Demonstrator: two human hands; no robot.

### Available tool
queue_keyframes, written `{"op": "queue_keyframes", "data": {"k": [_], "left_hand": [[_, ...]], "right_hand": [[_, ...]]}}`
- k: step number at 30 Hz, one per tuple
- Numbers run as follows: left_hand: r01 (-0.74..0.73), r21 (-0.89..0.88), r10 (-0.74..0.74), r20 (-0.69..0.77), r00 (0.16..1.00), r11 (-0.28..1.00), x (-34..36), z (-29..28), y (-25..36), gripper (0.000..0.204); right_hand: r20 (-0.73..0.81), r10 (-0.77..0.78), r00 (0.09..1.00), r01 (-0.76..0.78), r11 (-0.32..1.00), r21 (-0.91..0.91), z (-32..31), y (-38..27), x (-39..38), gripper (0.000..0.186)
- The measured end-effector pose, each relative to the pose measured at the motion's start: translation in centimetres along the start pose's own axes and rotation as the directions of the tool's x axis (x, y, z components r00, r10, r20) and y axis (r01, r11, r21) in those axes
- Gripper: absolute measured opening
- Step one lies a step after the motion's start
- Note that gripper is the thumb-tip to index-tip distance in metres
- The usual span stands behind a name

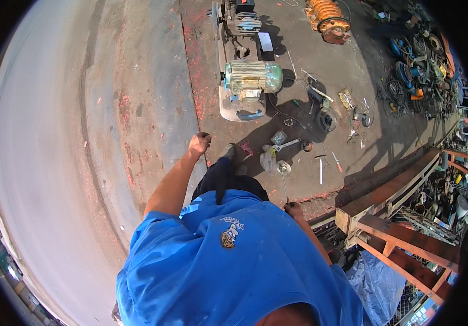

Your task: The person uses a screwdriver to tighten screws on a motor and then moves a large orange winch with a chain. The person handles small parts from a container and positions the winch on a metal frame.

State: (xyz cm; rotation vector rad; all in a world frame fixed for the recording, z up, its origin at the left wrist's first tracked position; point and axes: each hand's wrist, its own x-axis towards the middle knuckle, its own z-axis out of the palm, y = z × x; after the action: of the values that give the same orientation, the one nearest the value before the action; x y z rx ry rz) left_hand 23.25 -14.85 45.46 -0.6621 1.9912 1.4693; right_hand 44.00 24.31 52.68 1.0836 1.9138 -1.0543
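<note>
My left hand hangs out to the left, over the ground's edge line, fingers curled; whatever they may hold is hidden. Low on the right, my right hand is closed around the end of a thin metal rod. The rod points away toward a small round metal part on the ground; I cannot tell whether they touch. Around that part lie a clear plastic bag, a wrench and a red-pink rag. Ahead stands a machine with a greenish electric motor.
An orange ribbed machine part sits far ahead. Cables, a grinder-like tool and a red-handled tool lie on the right. Rusty steel beams and a scrap pile border the right side. A road runs along the left.
</note>
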Motion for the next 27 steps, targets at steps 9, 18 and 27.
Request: {"op": "queue_keyframes", "data": {"k": [9,18,27], "left_hand": [[0.345,-0.116,-0.358,-0.117,0.926,0.931,-6.5,0.9,-17.9,0.026],[0.26,0.016,-0.252,-0.198,0.947,0.966,-1.3,-2.3,-15.5,0.036],[-0.125,0.204,0.162,-0.174,0.971,0.971,26.9,-11.7,11.4,0.052]], "right_hand": [[-0.067,0.066,0.996,-0.057,0.992,0.116,-7.0,6.1,7.4,0.016],[0.037,0.045,0.998,-0.048,0.996,0.072,-0.3,-3.9,7.0,0.017],[-0.18,-0.082,0.98,0.097,0.992,0.079,4.5,-20.5,13.7,0.016]]}}
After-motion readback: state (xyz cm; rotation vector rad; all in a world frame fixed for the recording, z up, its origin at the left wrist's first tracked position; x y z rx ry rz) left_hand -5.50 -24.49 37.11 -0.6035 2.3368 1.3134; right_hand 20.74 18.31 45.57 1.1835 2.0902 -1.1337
